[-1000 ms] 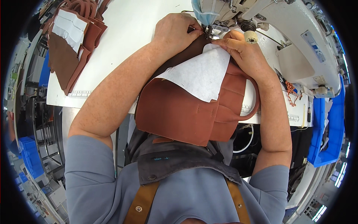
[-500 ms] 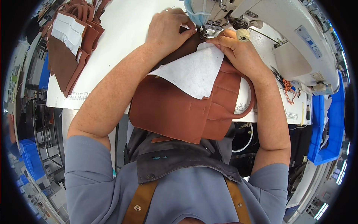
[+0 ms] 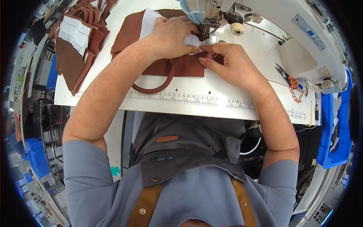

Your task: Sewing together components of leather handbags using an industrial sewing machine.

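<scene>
A reddish-brown leather bag piece (image 3: 190,66) with a looped handle (image 3: 168,84) lies on the white table, its right end beside the sewing machine's presser foot (image 3: 204,36). White lining (image 3: 148,22) shows across its upper side. My left hand (image 3: 172,38) rests over the lining, thumb stretched apart from the fingers, pressing down; some of its fingers are bent. Closed on the piece's right edge, just below the foot, is my right hand (image 3: 230,62), index finger and thumb toward the leather. The exact grip is partly hidden behind its fingers.
Stacked leather pieces with handles (image 3: 81,36) lie at the table's far left. A ruler strip (image 3: 170,97) runs along the front edge. Small scissors (image 3: 283,73) and orange thread scraps lie right, under the machine arm (image 3: 298,26). A blue bin (image 3: 334,132) stands farther right.
The bag piece has been turned and moved away from my lap onto the table; its handle now points left and toward me instead of right. My right hand has shifted lower beside the foot.
</scene>
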Demonstrator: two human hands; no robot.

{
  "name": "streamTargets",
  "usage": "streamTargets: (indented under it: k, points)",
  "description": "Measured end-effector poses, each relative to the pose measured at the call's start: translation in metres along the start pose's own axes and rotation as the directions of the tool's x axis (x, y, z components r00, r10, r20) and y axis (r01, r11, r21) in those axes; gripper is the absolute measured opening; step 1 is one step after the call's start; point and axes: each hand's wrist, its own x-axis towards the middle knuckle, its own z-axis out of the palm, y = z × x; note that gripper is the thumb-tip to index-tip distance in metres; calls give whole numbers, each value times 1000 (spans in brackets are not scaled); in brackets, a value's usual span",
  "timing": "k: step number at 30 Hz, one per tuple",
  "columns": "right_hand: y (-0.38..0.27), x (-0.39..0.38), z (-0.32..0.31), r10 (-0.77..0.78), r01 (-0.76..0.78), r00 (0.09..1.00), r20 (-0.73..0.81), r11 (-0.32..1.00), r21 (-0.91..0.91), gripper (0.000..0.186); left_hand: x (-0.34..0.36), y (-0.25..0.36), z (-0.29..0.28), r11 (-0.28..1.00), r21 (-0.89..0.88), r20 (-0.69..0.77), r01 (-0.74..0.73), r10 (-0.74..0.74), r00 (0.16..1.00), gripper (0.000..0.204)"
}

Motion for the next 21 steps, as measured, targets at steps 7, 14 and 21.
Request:
streamTargets:
  k: [7, 14, 21]
  points:
    - [18, 0, -3, -326, 256, 942, -82, 854, -452, 41, 8, -3, -5, 997, -27, 90, 76, -73, 993, 52]
    - [22, 3, -3, -486, 367, 869, -96, 762, -533, 42, 16, -16, 0, 996, 9, 151, 84, -85, 985, 60]
    - [23, 2, -3, -488, 382, 870, -66, 754, -535, 42, 22, -17, -3, 980, -156, 251, 124, -82, 965, 62]
